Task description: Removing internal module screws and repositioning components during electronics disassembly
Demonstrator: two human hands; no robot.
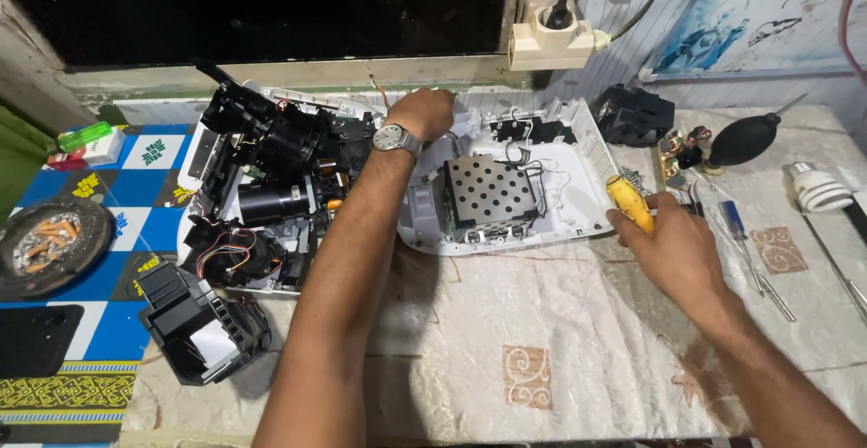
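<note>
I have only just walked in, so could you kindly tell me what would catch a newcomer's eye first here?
A dismantled device fills the middle: its black innards lie left, its white shell with a perforated metal plate right. The left hand rests at the shell's far edge, while the right hand grips a yellow-handled screwdriver. A full ashtray sits at far left.

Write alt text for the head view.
A person's left hand grips the far edge of an opened white device casing, while the right hand holds a yellow-handled screwdriver beside it; black dismantled parts lie to the left.
</note>
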